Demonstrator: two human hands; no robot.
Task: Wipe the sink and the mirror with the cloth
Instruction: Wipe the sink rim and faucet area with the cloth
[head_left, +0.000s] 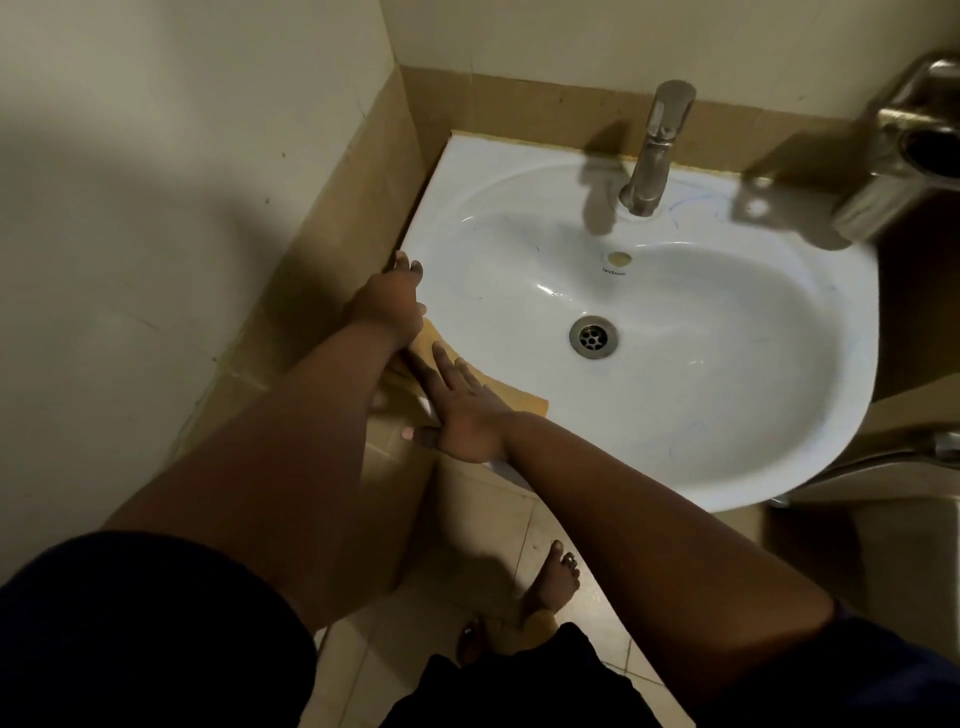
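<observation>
A white ceramic sink fills the middle of the view, with a metal drain in its bowl. A yellow-orange cloth lies flat over the sink's front-left rim. My right hand presses flat on the cloth with fingers spread. My left hand rests on the sink's left rim just beyond the cloth, fingers loosely apart, touching the cloth's far end; whether it grips the cloth I cannot tell. No mirror is in view.
A steel tap stands at the back of the sink. A metal holder juts from the wall at the upper right. Tiled walls close in on the left and back. My bare feet stand on the tiled floor below.
</observation>
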